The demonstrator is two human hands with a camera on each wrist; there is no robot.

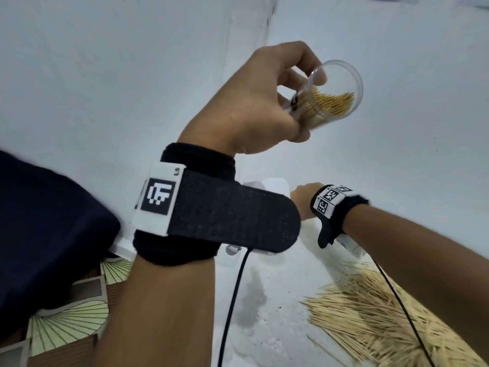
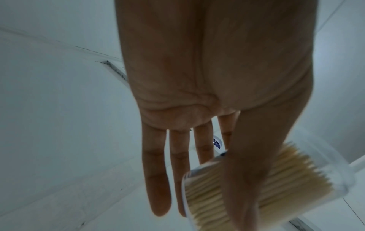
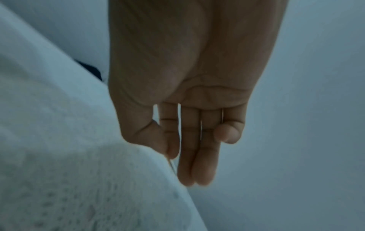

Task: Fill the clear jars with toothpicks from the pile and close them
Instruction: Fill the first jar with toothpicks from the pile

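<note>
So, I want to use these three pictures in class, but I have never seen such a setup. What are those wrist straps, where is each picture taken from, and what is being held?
These are a person's two bare hands. Each wrist wears a black band carrying a small camera. The wide picture comes from a head camera looking down; the other two look along each palm toward the fingers. The left hand holds a clear jar, lid off, partly filled with toothpicks, raised and tilted. The right hand holds nothing, fingers straight, beside white cloth. A loose toothpick pile lies on the white surface.
</note>
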